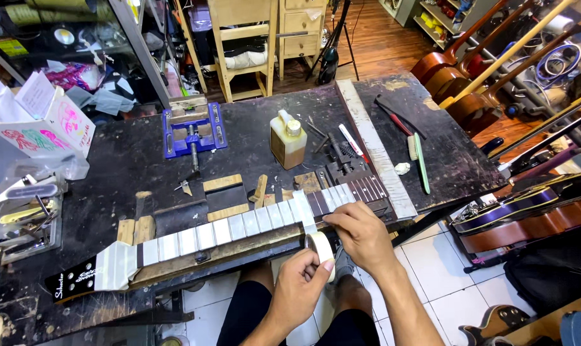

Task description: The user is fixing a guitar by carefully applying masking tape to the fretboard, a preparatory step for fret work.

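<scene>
Left hand (297,291) has its grip closed around a roll of masking tape (322,251) just below the guitar neck (239,230) lying along the counter (124,160); right hand (361,234) presses the free strip onto the fretboard, its grip closed flat on the tape end. Judged sound practice: keep the strip taut and square between frets, leaving each fret wire bare. Beyond the grips stands an amber squared bottle (287,141); far left, a white carton with pink and green print (44,131).
</scene>
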